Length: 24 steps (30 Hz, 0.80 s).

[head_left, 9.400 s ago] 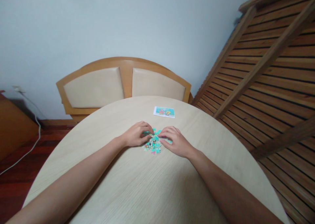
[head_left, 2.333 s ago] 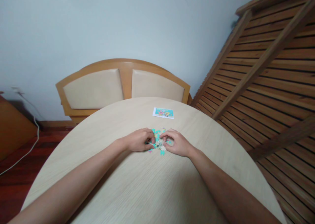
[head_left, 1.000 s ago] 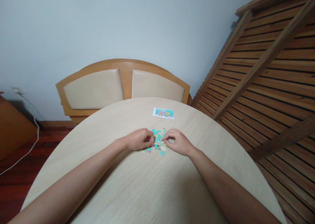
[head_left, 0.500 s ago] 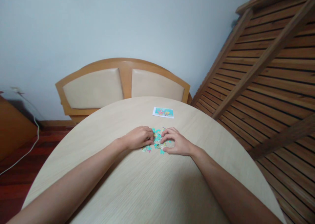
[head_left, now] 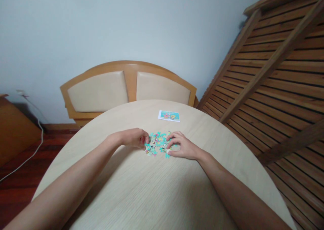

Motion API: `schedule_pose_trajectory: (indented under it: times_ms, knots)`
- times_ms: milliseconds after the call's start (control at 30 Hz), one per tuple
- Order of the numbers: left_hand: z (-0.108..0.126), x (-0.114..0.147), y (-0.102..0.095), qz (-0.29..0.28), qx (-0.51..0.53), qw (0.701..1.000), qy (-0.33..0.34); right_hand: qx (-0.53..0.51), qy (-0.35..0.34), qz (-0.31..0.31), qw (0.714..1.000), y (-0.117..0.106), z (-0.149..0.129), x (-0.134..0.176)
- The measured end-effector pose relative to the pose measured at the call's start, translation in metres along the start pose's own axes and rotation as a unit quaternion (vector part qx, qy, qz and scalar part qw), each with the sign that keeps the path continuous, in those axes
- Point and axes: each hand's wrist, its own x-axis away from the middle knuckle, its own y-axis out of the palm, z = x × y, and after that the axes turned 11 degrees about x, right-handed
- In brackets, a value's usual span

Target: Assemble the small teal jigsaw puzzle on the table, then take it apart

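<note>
A loose heap of small jigsaw puzzle pieces [head_left: 158, 140], mostly turquoise with spots of yellow, pink and white, lies on the round table. At its left edge, my left hand [head_left: 135, 138] is raised a little, with fingers curled and a gap between thumb and index finger. I see nothing clearly held there, though turquoise pieces show close to the fingertips. My right hand [head_left: 181, 145] rests at the heap's right side. Its fingers are bent and apart, with pieces under and between them. Behind the heap lies a picture card [head_left: 169, 116] with pink and yellow cartoon figures on turquoise.
The pale wooden table [head_left: 141, 186] has a curved edge. Beyond it stands a wooden bench back with cream pads [head_left: 98, 91] against the wall. A slatted wooden panel [head_left: 273, 75] leans on the right. At left, a white cable [head_left: 40, 139] hangs to the red-brown floor.
My left hand has lifted and moved left off the pieces, uncovering more of the heap's left part. My right hand has stayed nearly still. The view has shifted slightly.
</note>
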Motion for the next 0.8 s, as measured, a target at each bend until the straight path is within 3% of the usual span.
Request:
schedule_pose_trajectory:
  times_ms: [233,800]
  knots:
    - [0.008,-0.003,0.01,-0.014,0.012,1.0,0.017,-0.01,0.014,-0.006,1.0,0.0,-0.001,-0.002]
    - [0.016,-0.002,0.014,-0.021,0.011,1.0,0.005,-0.086,0.015,-0.003,0.996,-0.001,0.003,-0.006]
